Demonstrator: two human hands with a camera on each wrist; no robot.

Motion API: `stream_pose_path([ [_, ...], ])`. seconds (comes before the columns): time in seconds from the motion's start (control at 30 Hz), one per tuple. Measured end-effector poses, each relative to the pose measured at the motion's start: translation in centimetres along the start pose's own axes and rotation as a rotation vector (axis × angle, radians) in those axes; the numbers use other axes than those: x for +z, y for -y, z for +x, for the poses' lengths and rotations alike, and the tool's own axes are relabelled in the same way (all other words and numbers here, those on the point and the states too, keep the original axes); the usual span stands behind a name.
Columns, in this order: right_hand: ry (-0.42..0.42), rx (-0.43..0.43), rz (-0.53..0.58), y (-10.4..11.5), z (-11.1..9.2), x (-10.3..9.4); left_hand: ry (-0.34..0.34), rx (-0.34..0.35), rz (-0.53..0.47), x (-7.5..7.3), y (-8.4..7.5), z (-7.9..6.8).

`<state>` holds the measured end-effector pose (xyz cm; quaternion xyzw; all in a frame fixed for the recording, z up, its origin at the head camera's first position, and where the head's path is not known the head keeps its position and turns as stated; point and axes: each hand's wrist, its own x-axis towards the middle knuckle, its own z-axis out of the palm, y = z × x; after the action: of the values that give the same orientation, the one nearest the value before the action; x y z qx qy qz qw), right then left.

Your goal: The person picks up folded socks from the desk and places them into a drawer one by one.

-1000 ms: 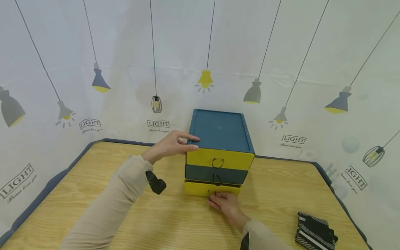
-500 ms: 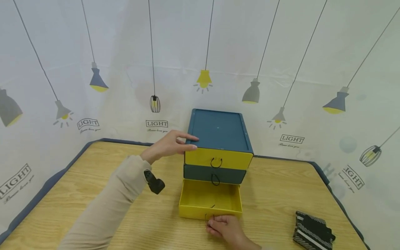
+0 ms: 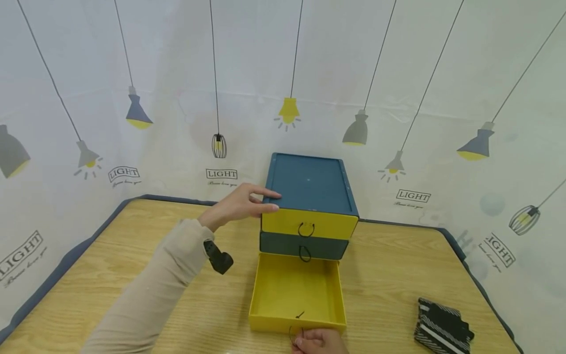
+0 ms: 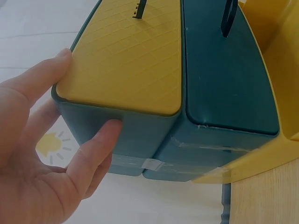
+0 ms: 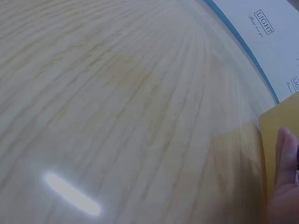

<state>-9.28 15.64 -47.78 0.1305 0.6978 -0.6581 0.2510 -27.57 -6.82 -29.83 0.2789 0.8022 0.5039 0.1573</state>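
A small drawer cabinet (image 3: 311, 182) has a blue top, a yellow upper drawer (image 3: 309, 224) and a dark teal middle drawer (image 3: 303, 246). Its yellow bottom drawer (image 3: 297, 322) is pulled far out, and no objects show inside. My left hand (image 3: 239, 204) rests at the cabinet's upper left front corner, fingers spread and fairly straight. In the left wrist view, fingertips (image 4: 110, 128) touch the cabinet near the yellow front's edges. At the bottom drawer's front, my right hand (image 3: 320, 341) pinches the thin black loop handle (image 3: 290, 335). The right wrist view shows only part of that hand (image 5: 285, 163).
The cabinet stands on a wood-grain table (image 3: 389, 285), near the back edge with its dark blue border. A black item with striped parts (image 3: 443, 325) lies at the front right; its kind is unclear. Behind hangs a pale sheet (image 3: 177, 98) printed with lamps.
The bottom drawer has slid out toward me from nearly closed, drawn by the right hand at its handle. The left hand has stayed at the cabinet's corner.
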Motion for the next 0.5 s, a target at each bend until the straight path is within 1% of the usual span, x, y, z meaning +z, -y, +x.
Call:
stream_pose_path([
  [0.13,-0.022,0.024,-0.003,-0.5,-0.1,0.0,0.001,-0.002,-0.001,0.0,-0.1,-0.1],
  [0.2,-0.02,0.022,-0.002,-0.7,-0.3,0.0,0.001,-0.006,-0.001,0.0,-0.2,-0.2],
  [0.5,0.02,-0.047,-0.014,-1.7,0.0,-0.4,-0.004,-0.015,-0.007,0.1,-0.1,0.0],
])
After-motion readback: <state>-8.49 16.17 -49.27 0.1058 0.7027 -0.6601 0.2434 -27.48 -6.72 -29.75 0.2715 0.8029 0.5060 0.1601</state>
